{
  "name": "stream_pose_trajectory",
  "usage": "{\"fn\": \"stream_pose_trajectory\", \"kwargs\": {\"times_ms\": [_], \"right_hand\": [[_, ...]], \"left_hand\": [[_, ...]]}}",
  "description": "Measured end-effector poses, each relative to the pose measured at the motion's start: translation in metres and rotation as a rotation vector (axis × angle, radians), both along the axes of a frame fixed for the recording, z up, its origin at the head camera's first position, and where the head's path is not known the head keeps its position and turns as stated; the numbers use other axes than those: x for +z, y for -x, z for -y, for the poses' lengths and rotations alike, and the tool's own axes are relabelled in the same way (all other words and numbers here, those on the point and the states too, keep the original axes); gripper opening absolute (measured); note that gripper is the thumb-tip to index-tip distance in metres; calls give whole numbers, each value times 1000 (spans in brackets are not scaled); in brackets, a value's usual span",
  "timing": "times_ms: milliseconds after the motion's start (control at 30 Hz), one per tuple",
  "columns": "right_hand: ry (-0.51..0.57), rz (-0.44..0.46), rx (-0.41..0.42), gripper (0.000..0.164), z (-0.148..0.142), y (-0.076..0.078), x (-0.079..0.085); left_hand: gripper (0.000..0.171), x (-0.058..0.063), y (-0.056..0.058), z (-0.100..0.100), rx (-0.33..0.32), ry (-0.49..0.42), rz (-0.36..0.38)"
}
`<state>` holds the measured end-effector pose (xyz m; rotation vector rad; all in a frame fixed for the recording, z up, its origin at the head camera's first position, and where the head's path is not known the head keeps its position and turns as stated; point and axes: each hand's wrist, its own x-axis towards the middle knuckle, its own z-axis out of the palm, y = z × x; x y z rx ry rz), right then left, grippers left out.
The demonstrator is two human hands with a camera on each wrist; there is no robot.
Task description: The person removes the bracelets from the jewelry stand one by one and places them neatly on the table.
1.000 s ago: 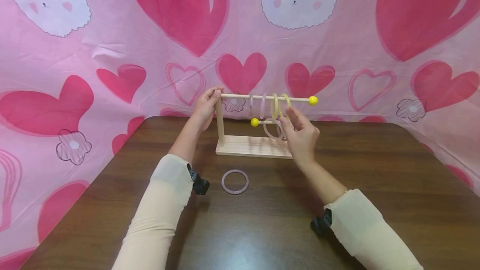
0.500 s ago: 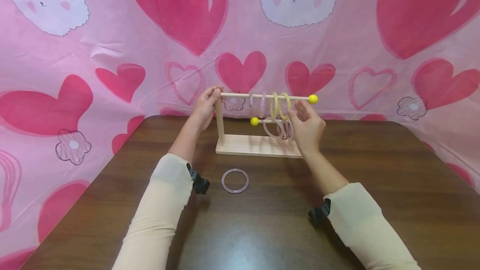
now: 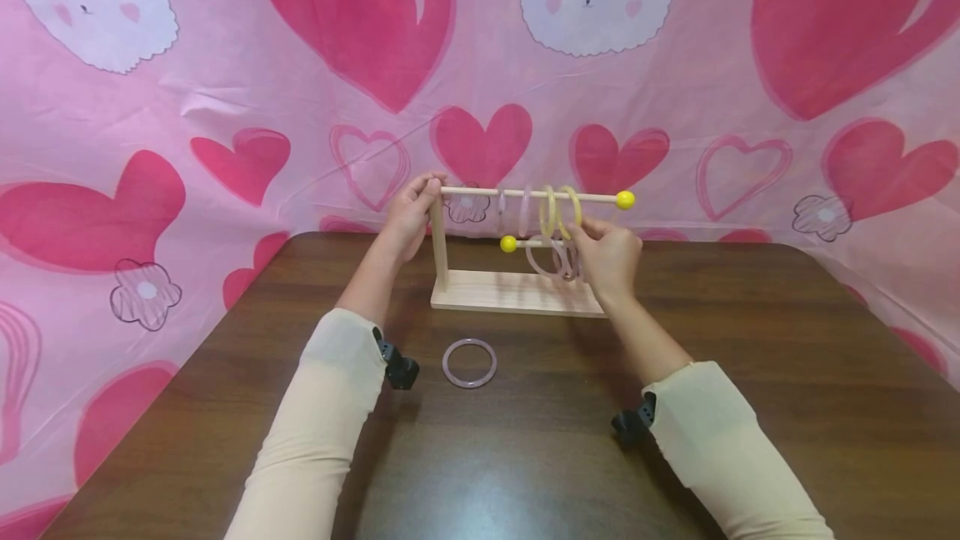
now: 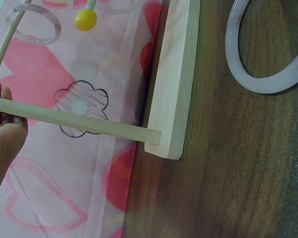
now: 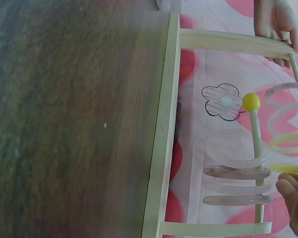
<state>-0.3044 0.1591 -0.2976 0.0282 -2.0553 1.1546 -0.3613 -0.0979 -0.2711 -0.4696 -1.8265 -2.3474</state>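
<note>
A wooden bangle stand (image 3: 487, 294) has a long upper rod and a shorter lower rod, each tipped with a yellow ball. My left hand (image 3: 412, 215) grips the stand's left post at its top, thumb over the corner. At the outer yellow bangle (image 5: 288, 169) on the upper rod, my right hand (image 3: 611, 261) pinches its lower edge between thumb and fingers. Another yellow bangle (image 3: 550, 219) and two pale bangles (image 3: 525, 211) hang further left on that rod. Several clear and purplish bangles (image 5: 236, 201) hang on the lower rod, partly behind the right hand in the head view.
A lilac bangle (image 3: 469, 385) lies flat on the dark wooden table (image 3: 525, 457), in front of the stand. Behind the table hangs a pink cloth (image 3: 337, 90) printed with hearts. The upper rod's yellow end ball (image 3: 626, 201) sticks out above the right hand.
My right hand drew off to the right with its fingers spread, then came back left and took hold of the outer yellow bangle. The left hand stays on the post.
</note>
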Motion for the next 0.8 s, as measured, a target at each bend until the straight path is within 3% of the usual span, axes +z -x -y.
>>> {"fn": "stream_pose_trajectory", "kwargs": {"times_ms": [333, 667, 800], "right_hand": [[-13, -6, -28, 21, 1, 0, 0], [-76, -176, -36, 14, 0, 2, -6], [-65, -199, -33, 13, 0, 2, -6]], "left_hand": [[35, 0, 0, 0, 4, -3, -5], [34, -1, 2, 1, -4, -4, 5], [37, -1, 2, 1, -5, 3, 2]]}}
